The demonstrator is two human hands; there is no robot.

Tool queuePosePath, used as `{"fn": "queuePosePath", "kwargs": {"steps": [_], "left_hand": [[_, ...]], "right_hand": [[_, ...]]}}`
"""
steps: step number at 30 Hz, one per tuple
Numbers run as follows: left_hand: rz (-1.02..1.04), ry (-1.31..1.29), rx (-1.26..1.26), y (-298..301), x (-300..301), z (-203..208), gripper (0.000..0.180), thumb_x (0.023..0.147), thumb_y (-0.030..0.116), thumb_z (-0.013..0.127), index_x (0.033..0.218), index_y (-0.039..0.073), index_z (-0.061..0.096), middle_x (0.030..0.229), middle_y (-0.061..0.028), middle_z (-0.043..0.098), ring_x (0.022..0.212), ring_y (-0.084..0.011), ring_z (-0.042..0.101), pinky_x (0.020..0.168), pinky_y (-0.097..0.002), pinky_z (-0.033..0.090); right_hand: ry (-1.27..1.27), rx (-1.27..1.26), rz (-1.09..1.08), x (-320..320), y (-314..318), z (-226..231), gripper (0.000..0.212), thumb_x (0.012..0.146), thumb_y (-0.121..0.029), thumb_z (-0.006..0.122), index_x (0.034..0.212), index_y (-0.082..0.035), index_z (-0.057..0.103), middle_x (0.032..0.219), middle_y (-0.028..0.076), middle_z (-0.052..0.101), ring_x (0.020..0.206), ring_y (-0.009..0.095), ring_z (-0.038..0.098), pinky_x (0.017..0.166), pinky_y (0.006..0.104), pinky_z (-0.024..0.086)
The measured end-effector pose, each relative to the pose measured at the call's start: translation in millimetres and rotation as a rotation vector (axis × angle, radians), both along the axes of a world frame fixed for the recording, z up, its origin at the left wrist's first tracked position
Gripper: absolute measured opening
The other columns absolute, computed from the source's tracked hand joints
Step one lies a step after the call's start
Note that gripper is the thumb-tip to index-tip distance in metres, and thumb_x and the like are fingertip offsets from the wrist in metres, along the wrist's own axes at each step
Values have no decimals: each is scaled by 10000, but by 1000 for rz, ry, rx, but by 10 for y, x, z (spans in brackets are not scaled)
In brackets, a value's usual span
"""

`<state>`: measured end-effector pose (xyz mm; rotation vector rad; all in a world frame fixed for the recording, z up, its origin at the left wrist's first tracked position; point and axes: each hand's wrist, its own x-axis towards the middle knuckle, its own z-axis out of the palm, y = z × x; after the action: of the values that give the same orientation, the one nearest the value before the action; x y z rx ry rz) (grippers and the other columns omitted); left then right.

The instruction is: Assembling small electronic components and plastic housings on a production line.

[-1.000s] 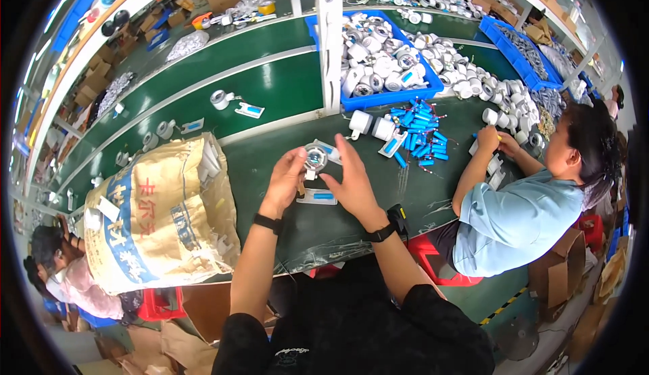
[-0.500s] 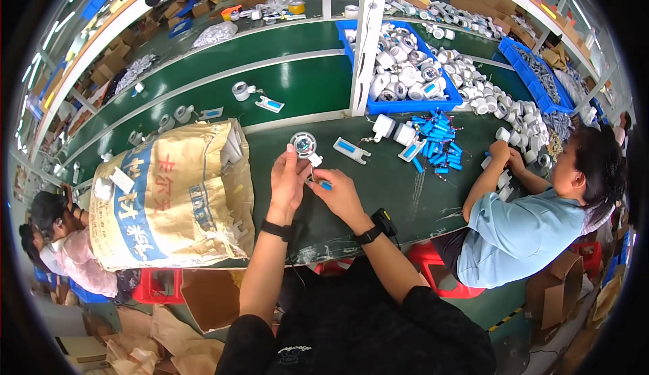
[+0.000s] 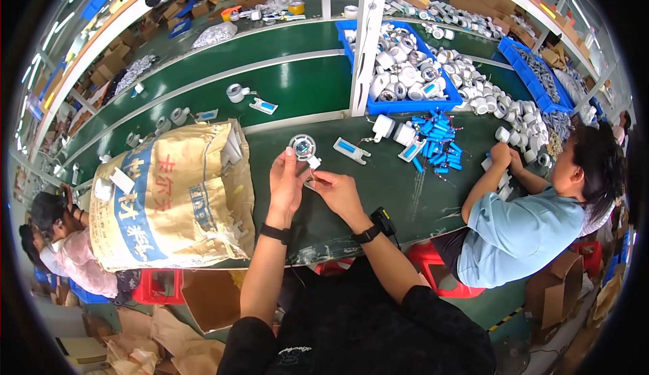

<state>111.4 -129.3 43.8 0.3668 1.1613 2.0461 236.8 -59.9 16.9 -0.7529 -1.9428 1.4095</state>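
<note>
My left hand (image 3: 284, 184) holds up a round white lamp head (image 3: 303, 146), its ringed face with a shiny centre turned upward. A white joint piece (image 3: 314, 162) sticks out from its lower side. Close beside it, my right hand (image 3: 338, 194) pinches a small pale battery holder, mostly hidden behind the fingers, just below that joint. To the right on the bench lies a white holder with a blue cell (image 3: 351, 149). Farther right are a white lamp part (image 3: 392, 129), another white holder (image 3: 410, 150) and a pile of blue battery cells (image 3: 439, 142).
A large printed sack (image 3: 169, 196) fills the bench at left. Behind runs a green conveyor (image 3: 291, 84) carrying lamp units (image 3: 236, 93). A blue crate (image 3: 412, 107) heaped with white lamp parts stands behind a white post (image 3: 366, 43). At right, a co-worker in light blue (image 3: 527, 229) handles white parts.
Units on the conveyor have shifted slightly left. The blue cell that showed at my right fingers is now out of sight. My left hand and the lamp head have barely moved.
</note>
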Motion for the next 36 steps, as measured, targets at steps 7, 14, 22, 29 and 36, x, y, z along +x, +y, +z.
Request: {"fn": "queuePosePath", "kwargs": {"steps": [7, 14, 22, 29, 36], "left_hand": [[23, -41, -16, 14, -10, -57, 433, 1036, 404, 583, 1204, 14, 500, 1154, -103, 634, 1046, -202, 635, 917, -424, 570], [14, -48, -5, 32, -29, -95, 490, 1032, 387, 600, 1283, -13, 467, 1176, -124, 625, 1075, -216, 621, 924, -434, 559], [9, -36, -36, 33, -25, -119, 493, 1030, 393, 604, 1290, -4, 470, 1184, -116, 632, 1075, -207, 619, 918, -423, 559], [19, -27, -38, 50, 5, -90, 471, 1019, 422, 611, 1235, 19, 500, 1148, -95, 642, 1036, -196, 641, 916, -409, 569], [22, -19, -53, 53, 1, -69, 485, 1022, 427, 606, 1250, 11, 506, 1160, -101, 642, 1066, -192, 625, 939, -410, 552]], "right_hand": [[-72, 17, 36, 0, 33, 49, 263, 856, -132, 760, 1098, -33, 736, 956, 166, 746, 852, 284, 742, 754, 336, 568], [-74, 1, 56, 6, 60, 58, 255, 862, -129, 750, 1101, -45, 737, 982, 168, 744, 874, 298, 736, 770, 344, 568], [-50, 5, 58, -2, 70, -41, 262, 857, -130, 757, 1105, -47, 734, 993, 163, 744, 880, 290, 739, 770, 342, 569], [-59, 34, 59, 0, 83, -52, 268, 854, -128, 763, 1106, -45, 731, 993, 165, 742, 857, 282, 738, 759, 339, 570], [-52, -29, 60, -17, 96, -101, 281, 858, -115, 764, 1123, -32, 726, 991, 162, 745, 866, 265, 738, 779, 329, 571]]}}
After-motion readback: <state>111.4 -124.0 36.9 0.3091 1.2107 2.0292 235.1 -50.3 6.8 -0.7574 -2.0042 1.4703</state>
